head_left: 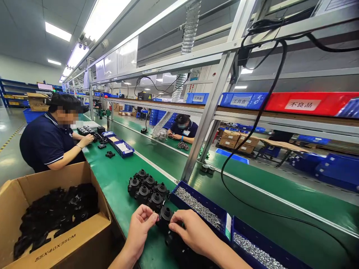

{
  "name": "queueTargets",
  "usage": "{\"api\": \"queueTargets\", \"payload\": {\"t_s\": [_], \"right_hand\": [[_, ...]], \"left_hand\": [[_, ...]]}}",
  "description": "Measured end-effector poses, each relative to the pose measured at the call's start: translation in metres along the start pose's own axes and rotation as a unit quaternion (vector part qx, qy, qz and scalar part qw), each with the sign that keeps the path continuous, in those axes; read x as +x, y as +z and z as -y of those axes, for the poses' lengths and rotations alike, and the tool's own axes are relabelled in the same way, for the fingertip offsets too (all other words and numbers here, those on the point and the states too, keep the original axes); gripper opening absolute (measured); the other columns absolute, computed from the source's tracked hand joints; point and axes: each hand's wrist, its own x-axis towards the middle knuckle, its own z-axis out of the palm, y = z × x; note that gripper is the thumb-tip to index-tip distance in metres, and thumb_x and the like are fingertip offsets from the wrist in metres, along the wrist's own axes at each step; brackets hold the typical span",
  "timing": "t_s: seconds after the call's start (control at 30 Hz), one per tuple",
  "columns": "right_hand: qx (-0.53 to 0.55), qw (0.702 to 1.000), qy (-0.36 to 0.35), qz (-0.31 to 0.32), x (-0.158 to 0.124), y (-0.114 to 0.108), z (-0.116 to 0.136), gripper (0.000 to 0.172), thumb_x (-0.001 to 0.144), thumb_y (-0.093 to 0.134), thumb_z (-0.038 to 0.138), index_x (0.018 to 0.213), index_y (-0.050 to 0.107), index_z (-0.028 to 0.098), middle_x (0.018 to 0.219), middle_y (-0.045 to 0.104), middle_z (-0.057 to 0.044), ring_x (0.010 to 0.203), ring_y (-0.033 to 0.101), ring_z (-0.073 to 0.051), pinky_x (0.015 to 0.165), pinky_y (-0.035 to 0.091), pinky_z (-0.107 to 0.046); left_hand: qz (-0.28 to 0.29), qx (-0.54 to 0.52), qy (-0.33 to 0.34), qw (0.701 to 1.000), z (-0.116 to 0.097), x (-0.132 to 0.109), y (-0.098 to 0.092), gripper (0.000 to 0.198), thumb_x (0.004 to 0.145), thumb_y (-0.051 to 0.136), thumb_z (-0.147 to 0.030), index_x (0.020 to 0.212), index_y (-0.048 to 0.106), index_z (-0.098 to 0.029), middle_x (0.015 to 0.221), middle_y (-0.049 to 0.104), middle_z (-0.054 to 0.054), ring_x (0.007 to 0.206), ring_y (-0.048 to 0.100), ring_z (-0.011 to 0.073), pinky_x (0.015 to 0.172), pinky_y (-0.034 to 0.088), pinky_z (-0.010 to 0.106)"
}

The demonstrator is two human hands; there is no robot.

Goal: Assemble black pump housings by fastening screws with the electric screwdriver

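My left hand (142, 224) is closed in a pinch on something too small to make out, right beside a black plastic part (166, 215) on the green bench (117, 179). My right hand (190, 229) rests on that black part with curled fingers, holding it down. Just beyond my hands stands a cluster of several similar black round parts (147, 188). To the right of them lies a blue tray of small silver screws (198, 207), with a second blue screw tray (258, 250) nearer the right.
An open cardboard box (64, 243) full of black parts stands at my left. A person in a dark shirt (49, 142) works further along the bench; another person (182, 129) sits across the conveyor. A black cable (252, 130) hangs from the metal frame post (207, 116).
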Motion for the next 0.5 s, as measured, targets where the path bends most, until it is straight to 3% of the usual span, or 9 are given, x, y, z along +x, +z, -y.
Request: {"api": "queueTargets", "payload": {"t_s": [0.1, 0.27, 0.4, 0.5], "right_hand": [[0.002, 1.000, 0.008, 0.015, -0.002, -0.004, 0.001, 0.017, 0.088, 0.066, 0.025, 0.080, 0.081, 0.024, 0.085, 0.079, -0.002, 0.080, 0.069, -0.020, 0.072, 0.043, -0.028], [0.004, 0.999, 0.030, -0.030, 0.004, -0.001, 0.000, 0.019, 0.091, 0.064, 0.025, 0.085, 0.083, 0.025, 0.087, 0.079, -0.002, 0.082, 0.070, -0.020, 0.073, 0.044, -0.028], [-0.054, 0.997, 0.059, -0.021, 0.008, 0.006, 0.001, 0.017, 0.091, 0.066, 0.028, 0.085, 0.082, 0.025, 0.089, 0.080, -0.003, 0.085, 0.071, -0.022, 0.073, 0.044, -0.029], [-0.110, 0.991, 0.072, -0.011, 0.009, 0.007, 0.005, 0.017, 0.090, 0.071, 0.034, 0.080, 0.082, 0.025, 0.088, 0.080, -0.004, 0.085, 0.072, -0.025, 0.071, 0.044, -0.031]], "left_hand": [[0.011, 0.051, 0.023, 0.998, -0.001, 0.002, -0.003, 0.049, 0.078, 0.081, -0.055, 0.108, 0.071, -0.018, 0.081, 0.075, 0.004, 0.081, 0.067, 0.0183, 0.074, 0.050, 0.028], [0.034, 0.156, 0.080, 0.984, -0.002, 0.006, -0.004, 0.036, 0.091, 0.066, -0.052, 0.101, 0.075, -0.019, 0.099, 0.079, 0.010, 0.097, 0.071, 0.0242, 0.090, 0.051, 0.035], [0.028, 0.226, 0.147, 0.963, 0.002, 0.008, -0.003, 0.026, 0.092, 0.066, -0.043, 0.093, 0.080, -0.021, 0.100, 0.075, 0.009, 0.092, 0.069, 0.0228, 0.079, 0.052, 0.031], [0.023, 0.236, 0.160, 0.958, 0.002, 0.010, -0.003, 0.021, 0.091, 0.067, -0.037, 0.095, 0.082, -0.023, 0.095, 0.076, 0.008, 0.088, 0.070, 0.0225, 0.076, 0.052, 0.030]]}}
